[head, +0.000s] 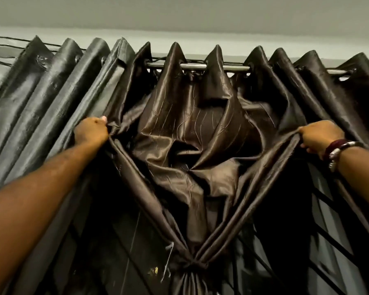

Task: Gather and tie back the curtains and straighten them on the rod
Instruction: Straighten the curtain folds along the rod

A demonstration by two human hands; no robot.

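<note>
A: Left hand [91, 130]?
B: Fist closed on a fold of the brown curtain [192, 133], at that panel's left edge, thumb up. Just left of it hangs the grey curtain [51, 96], in pleats.

A: Right hand [320, 138]?
B: Fingers curled round a bunched fold at the brown panel's right side. Bracelets [337, 153] sit on the wrist behind it.

A: The cloth between the hands?
B: Slack and crumpled. Below them both held folds run down to a knot [190, 265], tied.

A: Above the hands?
B: Both curtains hang by eyelets on the rod [195, 66]; pleats uneven.
</note>
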